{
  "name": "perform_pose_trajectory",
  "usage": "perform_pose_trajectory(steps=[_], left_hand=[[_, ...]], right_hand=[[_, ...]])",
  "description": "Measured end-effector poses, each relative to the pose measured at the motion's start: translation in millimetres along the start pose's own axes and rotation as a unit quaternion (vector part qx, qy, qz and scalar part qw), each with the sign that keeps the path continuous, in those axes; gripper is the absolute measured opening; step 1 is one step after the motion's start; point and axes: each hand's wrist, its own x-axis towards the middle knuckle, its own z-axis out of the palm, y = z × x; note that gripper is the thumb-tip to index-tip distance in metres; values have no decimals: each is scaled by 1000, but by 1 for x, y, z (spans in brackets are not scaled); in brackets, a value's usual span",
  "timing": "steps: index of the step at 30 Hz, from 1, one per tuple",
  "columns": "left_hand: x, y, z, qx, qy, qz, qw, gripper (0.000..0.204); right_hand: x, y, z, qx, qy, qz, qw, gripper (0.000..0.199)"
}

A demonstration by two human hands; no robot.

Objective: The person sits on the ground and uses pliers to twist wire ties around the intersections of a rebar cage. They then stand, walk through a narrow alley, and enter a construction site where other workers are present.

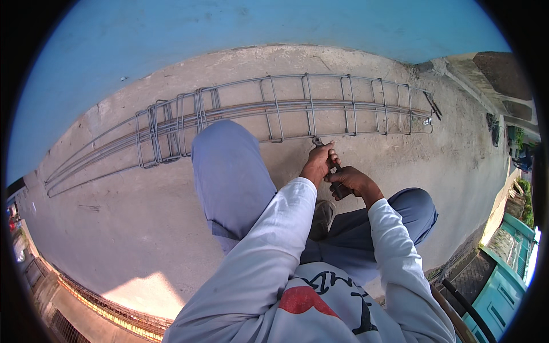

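Tool point(336, 171) gripped in both hands' fingers | tip at rebar cage point(311, 108)

At twelve o'clock the rebar cage point(274, 108) bars your reach across; the blue wall point(229, 28) closes behind it. Your raised knee point(229, 166) blocks nine o'clock. Bare concrete floor point(446, 154) lies open at three o'clock.
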Motion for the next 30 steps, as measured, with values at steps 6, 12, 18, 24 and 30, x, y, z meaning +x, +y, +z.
perform_pose_trajectory(steps=[6,12,18,24,30], left_hand=[[3,-7,23,77,202,20,976,22],[-29,25,6,89,25,-60,994,22],[-2,7,4,102,99,9,990,23],[-11,-2,21,313,196,42,928,31],[-49,31,37,241,-36,157,957,28]], right_hand=[[38,38,32,-370,340,-191,843,31],[24,25,-2,345,-154,-70,923,34],[10,5,13,73,63,-56,994,33],[15,17,15,61,22,-46,997,30],[-29,-10,11,171,9,-133,976,40]])
